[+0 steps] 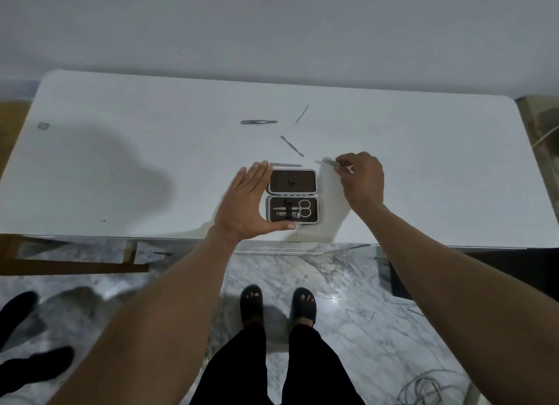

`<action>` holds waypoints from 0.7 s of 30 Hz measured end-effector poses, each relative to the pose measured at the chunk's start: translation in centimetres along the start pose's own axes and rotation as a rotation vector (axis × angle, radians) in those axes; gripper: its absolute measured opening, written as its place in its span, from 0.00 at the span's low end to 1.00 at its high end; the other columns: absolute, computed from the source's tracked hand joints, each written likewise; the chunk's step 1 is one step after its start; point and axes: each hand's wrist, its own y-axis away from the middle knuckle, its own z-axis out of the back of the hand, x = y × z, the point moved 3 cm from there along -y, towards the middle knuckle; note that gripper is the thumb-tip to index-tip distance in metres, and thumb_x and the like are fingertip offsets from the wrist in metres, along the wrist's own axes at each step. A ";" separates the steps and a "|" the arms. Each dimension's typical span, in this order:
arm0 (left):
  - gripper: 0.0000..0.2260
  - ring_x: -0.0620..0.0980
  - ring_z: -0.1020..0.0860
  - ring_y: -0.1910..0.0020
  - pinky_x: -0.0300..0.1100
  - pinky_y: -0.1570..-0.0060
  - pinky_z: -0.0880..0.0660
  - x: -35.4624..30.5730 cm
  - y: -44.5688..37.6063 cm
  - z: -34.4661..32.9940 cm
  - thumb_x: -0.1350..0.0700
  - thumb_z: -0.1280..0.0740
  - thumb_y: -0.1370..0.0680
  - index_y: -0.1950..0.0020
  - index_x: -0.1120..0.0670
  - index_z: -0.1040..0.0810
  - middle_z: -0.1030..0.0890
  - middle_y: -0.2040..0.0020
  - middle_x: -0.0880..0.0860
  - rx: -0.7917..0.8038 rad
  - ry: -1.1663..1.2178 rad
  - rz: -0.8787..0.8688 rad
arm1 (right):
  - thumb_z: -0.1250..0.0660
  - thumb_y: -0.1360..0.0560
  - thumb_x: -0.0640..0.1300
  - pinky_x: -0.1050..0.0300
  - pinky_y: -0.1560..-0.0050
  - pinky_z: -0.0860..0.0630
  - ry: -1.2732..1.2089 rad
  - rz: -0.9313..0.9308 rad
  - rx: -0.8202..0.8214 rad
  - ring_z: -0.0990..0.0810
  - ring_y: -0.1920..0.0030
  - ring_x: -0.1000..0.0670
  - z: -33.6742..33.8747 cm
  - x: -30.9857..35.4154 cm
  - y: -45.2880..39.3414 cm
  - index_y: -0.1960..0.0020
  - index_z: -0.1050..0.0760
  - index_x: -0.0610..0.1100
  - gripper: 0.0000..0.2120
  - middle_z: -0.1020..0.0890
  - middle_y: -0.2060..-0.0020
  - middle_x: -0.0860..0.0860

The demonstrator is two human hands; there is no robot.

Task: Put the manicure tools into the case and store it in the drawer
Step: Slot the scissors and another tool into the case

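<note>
White surface [121, 162] carries the open case [292, 196], scissors already seated. Left hand [246, 203], spread flat, braces its side; right hand [361, 179] pinches a thin tool [331, 163]. Best lowered level, slid under the strap while the brace holds.

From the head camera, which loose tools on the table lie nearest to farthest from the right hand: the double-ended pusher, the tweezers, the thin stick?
1. Double-ended pusher, just up and left of the right hand.
2. Thin stick, farther back.
3. Tweezers, farthest left.
</note>
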 end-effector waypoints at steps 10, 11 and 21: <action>0.62 0.49 0.50 0.15 0.50 0.16 0.55 -0.2 0.1 0.1 0.16 0.42 0.35 0.15 0.58 0.46 0.46 0.14 0.53 0.040 -0.013 0.007 | 0.31 0.24 0.48 0.54 0.54 0.29 0.064 0.201 0.138 0.22 0.51 0.47 0.1 2.2 4.7 0.48 0.16 0.50 0.08 0.18 0.54 0.47; 0.62 0.49 0.50 0.15 0.50 0.16 0.55 -0.2 0.1 0.1 0.16 0.42 0.35 0.15 0.58 0.47 0.46 0.14 0.53 0.042 -0.017 0.007 | 0.31 0.24 0.49 0.55 0.56 0.31 0.082 0.202 0.154 0.23 0.50 0.47 -0.1 2.2 5.2 0.48 0.16 0.51 0.08 0.20 0.55 0.49; 0.61 0.51 0.49 0.15 0.52 0.16 0.53 -0.3 0.3 0.1 0.17 0.42 0.34 0.15 0.59 0.46 0.45 0.15 0.55 0.029 -0.018 -0.006 | 0.32 0.23 0.46 0.54 0.53 0.30 0.163 0.171 0.161 0.26 0.44 0.46 -1.7 3.2 7.4 0.44 0.17 0.49 0.10 0.20 0.52 0.47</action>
